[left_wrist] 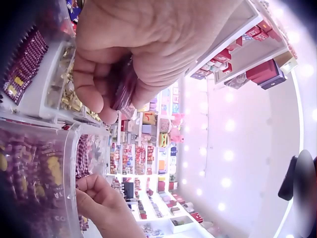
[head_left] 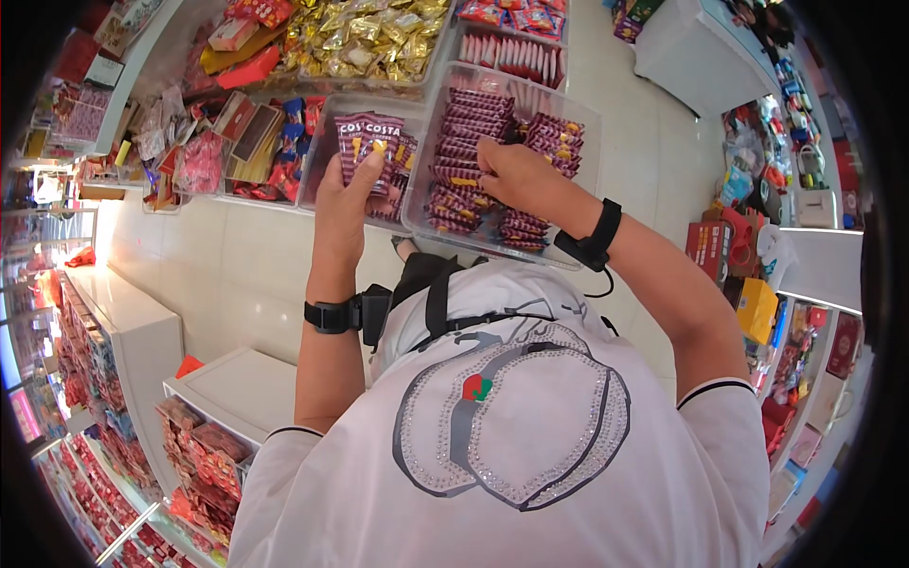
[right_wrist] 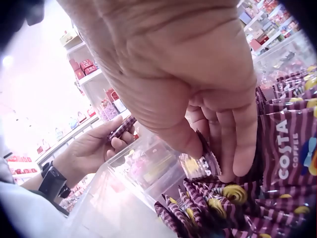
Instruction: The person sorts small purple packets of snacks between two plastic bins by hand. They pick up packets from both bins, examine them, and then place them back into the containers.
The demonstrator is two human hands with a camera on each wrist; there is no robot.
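Observation:
My left hand [head_left: 339, 213] grips a couple of purple-striped Costa coffee packets [head_left: 353, 140], thumb across their front, over the smaller clear bin [head_left: 314, 142]. More striped packets [head_left: 405, 151] lie in that bin. To the right, my right hand [head_left: 532, 180] reaches into a larger clear bin [head_left: 589, 180], where striped packets [head_left: 471, 115] stand in tight rows. In the right wrist view its thumb and fingers pinch a small packet [right_wrist: 210, 159] just above the others. The left wrist view shows the left-hand packets [left_wrist: 127, 89] edge-on, partly hidden by the fingers.
Gold-wrapped sweets [head_left: 374, 43] fill a tray behind the bins. Beyond the larger bin stands a tub of upright packets [head_left: 509, 59]. Boxes [head_left: 248, 128] and red packets lie at the left. A white cabinet [head_left: 241, 383] stands at the lower left, and shelves [head_left: 805, 350] line the right.

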